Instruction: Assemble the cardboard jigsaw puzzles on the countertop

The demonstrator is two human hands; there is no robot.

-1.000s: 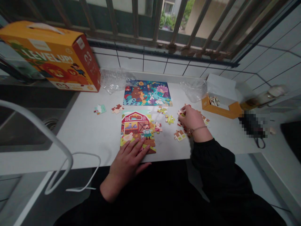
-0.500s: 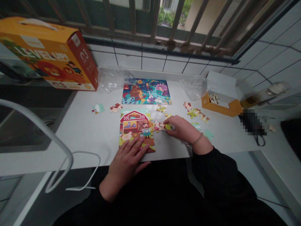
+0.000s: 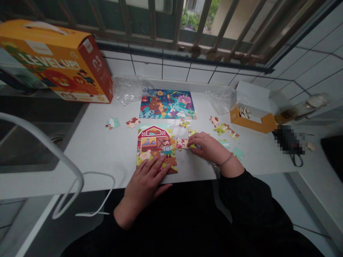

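Note:
My left hand (image 3: 147, 178) lies flat with its fingers spread over the lower edge of a partly joined farm puzzle (image 3: 152, 142) that shows a red barn, a hen and a farmer. To its right, my right hand (image 3: 207, 148) has its thumb and fingers closed on a yellow-green puzzle piece (image 3: 190, 145), mostly covered by the fingers. That piece sits against a cow-patterned puzzle piece (image 3: 182, 143) beside the puzzle's right side. Above the hand are loose green pieces (image 3: 184, 124). Brown-and-white pieces (image 3: 133, 122) and a pale green piece (image 3: 112, 123) lie to the upper left.
A dark blue forest puzzle (image 3: 168, 104) lies behind. Crumpled clear plastic (image 3: 130, 89) sits near an orange box (image 3: 59, 64). More loose pieces (image 3: 226, 130) lie at right, before an open small box (image 3: 252, 119). A sink (image 3: 32, 142) and white hose (image 3: 61, 157) are at left.
My right hand's fingers have shifted slightly over the yellow-green piece, covering more of it. My left hand stays in place on the puzzle.

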